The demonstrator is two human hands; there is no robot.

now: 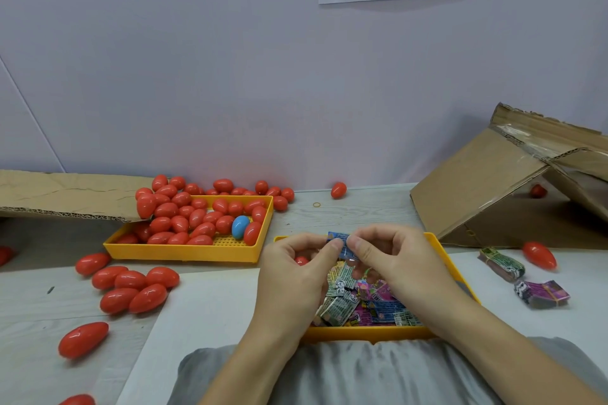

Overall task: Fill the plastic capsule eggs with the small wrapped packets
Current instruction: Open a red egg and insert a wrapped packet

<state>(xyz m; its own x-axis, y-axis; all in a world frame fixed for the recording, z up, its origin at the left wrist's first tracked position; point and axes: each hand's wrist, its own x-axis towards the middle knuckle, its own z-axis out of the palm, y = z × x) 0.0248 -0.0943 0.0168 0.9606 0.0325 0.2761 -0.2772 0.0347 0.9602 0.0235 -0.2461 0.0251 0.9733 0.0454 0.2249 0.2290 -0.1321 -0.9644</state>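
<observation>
Pinching one blue packet (339,237) between left hand (296,268) and right hand (391,260), fingers clamped on it, right over the yellow tray (441,251) of packets.

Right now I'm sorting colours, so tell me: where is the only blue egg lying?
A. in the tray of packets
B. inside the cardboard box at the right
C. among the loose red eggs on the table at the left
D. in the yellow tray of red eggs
D: the blue egg lies among red eggs near the right end of the yellow tray, apart from both hands.
</observation>
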